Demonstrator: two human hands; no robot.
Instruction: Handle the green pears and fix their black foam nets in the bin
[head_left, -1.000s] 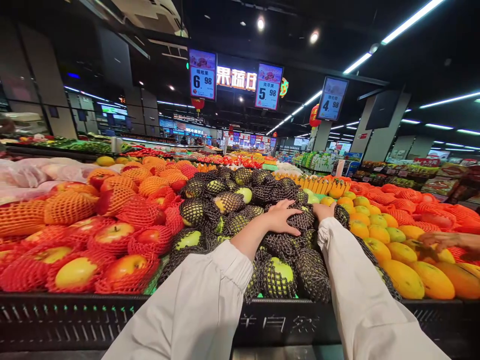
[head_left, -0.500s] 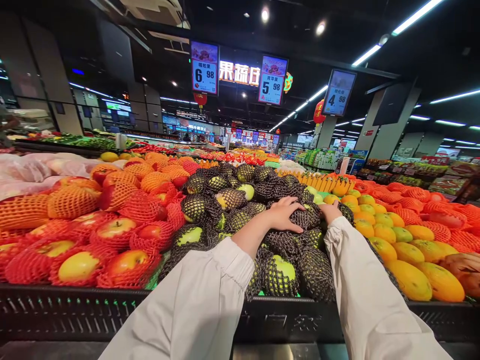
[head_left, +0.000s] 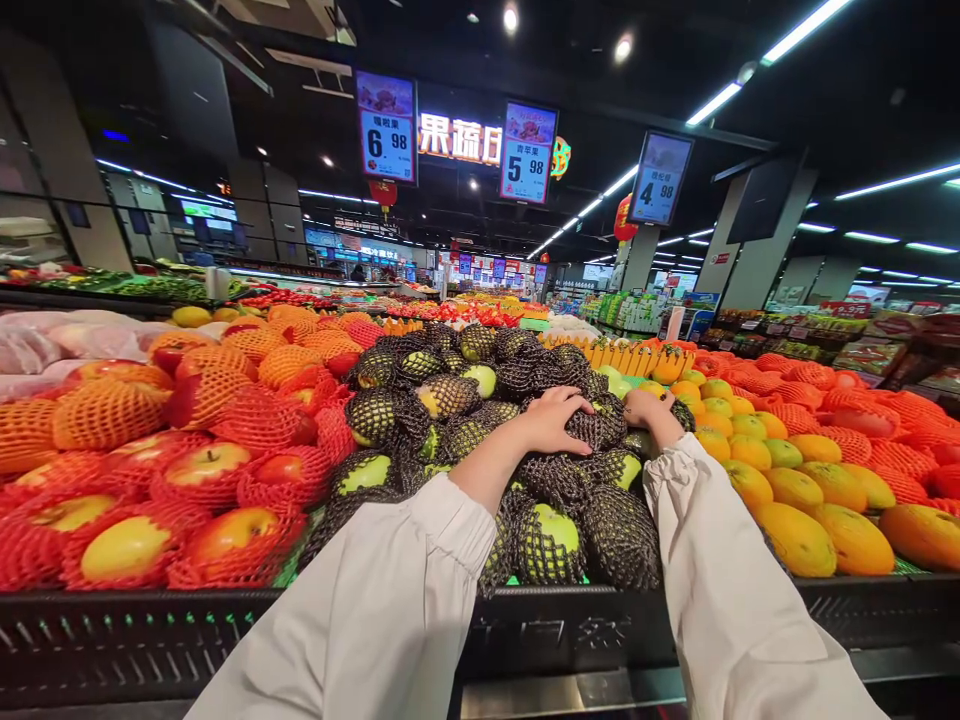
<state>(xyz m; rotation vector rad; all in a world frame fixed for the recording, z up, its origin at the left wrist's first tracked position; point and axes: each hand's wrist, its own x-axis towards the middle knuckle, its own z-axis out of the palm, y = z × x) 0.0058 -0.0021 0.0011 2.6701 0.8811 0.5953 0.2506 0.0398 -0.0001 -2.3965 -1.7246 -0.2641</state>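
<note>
Green apples in black foam nets (head_left: 551, 545) form a heap in front of me. My left hand (head_left: 559, 418) curves over one netted green apple (head_left: 604, 425) near the middle, its thumb and fingers around the near and far sides. Just right of that apple, my right hand (head_left: 651, 415) reaches down into the heap with bent fingers, over another netted apple. The fingertips of my right hand are partly hidden. White sleeves cover both forearms.
Red apples in red nets (head_left: 232, 540) lie to the left, with orange-netted fruit (head_left: 112, 415) behind. Oranges (head_left: 799, 540) are piled on the right, beside red-netted fruit (head_left: 862, 415). A black crate edge (head_left: 555, 630) runs along the front. Price signs (head_left: 529, 155) hang overhead.
The view has shifted slightly to the right. My right hand has moved a little nearer my left and shows more of its back. A hand at the oranges on the far right is gone from view.
</note>
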